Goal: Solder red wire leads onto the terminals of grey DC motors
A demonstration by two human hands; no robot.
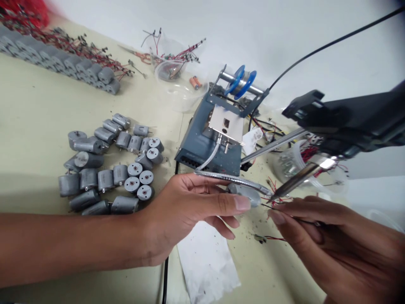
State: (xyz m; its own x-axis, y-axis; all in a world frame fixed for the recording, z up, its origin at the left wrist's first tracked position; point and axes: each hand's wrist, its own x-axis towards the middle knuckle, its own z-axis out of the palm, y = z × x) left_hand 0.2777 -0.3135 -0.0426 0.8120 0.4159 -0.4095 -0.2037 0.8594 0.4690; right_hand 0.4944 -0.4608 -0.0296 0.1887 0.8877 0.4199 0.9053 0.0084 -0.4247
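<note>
Plastic tubs [279, 165] w/ red wires [308, 153], L hand [190, 200] — motor [254, 197], R hand [335, 240] — lead [268, 207]

Our L hand [202, 200] pinches, arm out flat; our R hand [319, 236] pinches w/ thumb up front.

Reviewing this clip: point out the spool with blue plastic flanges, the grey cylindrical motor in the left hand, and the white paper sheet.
Spool with blue plastic flanges [249, 83]: head view, right flange.
Held grey cylindrical motor [254, 198]: head view, casing near its right end.
White paper sheet [207, 261]: head view, middle.
</note>
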